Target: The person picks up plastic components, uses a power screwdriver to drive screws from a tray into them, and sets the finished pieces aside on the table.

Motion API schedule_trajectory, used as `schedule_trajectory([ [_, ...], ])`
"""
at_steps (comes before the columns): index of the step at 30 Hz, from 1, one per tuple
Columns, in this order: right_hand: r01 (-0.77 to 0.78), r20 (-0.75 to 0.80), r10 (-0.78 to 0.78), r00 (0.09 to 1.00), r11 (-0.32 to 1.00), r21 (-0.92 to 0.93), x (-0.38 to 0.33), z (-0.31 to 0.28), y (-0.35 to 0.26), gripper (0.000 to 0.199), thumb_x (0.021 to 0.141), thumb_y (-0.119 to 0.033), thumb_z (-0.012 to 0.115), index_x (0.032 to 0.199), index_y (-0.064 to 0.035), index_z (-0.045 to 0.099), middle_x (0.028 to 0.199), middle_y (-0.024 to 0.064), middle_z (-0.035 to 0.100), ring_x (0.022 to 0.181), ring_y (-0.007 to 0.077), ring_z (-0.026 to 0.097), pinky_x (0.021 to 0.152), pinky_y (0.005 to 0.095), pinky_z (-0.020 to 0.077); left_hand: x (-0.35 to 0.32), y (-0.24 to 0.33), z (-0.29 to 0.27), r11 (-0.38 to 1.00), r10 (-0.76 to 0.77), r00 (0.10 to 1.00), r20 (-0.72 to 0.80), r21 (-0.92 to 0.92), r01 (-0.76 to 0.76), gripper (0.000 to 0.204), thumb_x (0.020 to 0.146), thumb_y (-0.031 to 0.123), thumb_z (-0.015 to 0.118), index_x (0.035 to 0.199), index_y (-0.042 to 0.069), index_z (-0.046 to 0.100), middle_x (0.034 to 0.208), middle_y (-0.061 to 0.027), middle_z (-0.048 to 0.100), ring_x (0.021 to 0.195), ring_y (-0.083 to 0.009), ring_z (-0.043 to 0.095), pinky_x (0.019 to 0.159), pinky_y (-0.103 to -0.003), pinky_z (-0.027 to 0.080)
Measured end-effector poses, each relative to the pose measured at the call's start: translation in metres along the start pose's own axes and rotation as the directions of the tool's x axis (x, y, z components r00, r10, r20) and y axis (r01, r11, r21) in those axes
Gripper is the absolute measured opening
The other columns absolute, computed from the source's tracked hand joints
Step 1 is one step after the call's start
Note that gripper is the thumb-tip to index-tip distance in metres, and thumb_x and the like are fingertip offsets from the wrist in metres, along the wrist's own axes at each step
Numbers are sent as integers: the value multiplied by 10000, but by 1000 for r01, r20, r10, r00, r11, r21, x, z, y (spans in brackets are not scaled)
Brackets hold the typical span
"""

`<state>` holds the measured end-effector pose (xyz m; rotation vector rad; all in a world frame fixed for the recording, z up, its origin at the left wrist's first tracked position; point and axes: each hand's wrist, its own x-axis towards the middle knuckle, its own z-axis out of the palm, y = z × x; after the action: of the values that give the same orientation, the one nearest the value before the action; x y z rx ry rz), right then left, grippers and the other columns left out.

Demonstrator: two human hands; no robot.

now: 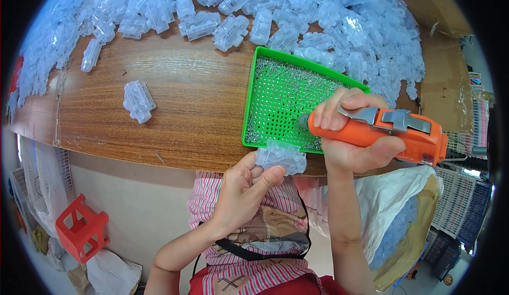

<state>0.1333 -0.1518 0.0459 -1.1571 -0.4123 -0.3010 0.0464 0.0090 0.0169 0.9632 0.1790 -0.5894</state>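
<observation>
My left hand (241,191) pinches a clear plastic housing (281,158) at the table's front edge, just below the near rim of a green perforated tray (249,96). Many small silver screws (286,77) lie in that tray, thickest along its far side. My right hand (344,128) is wrapped around an orange power screwdriver (366,133) with a metal lever on top. The tool lies nearly level, its dark nose pointing left over the tray. Whether a screw sits on its tip is too small to tell.
A large heap of clear plastic housings (339,19) covers the back of the wooden table (185,93). One loose housing (139,102) lies left of the tray. Below are a red stool (82,228) at left and a lined sack (395,226) of clear parts at right.
</observation>
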Motion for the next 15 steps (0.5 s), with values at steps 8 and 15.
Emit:
schedule_trajectory([
  [8, 12, 21, -12, 1000, 1000, 15, 2, 0, 2, 774, 768, -755, 437, 940, -8, 542, 653, 44, 499, 584, 159, 489, 499, 282, 427, 2, 3, 5, 997, 76, 996, -47, 5, -76, 303, 929, 146, 546, 1170, -33, 507, 1053, -75, 622, 934, -110, 600, 828, -259, 509],
  [15, -8, 1, 8, 1000, 1000, -10, -3, 4, 1, 785, 765, -750, 447, 968, 2, 541, 665, 55, 503, 587, 162, 491, 501, 291, 429, 0, -2, 5, 997, 76, 994, -78, 9, -76, 290, 925, 124, 549, 1167, -32, 509, 1052, -79, 623, 917, -112, 603, 824, -258, 509],
])
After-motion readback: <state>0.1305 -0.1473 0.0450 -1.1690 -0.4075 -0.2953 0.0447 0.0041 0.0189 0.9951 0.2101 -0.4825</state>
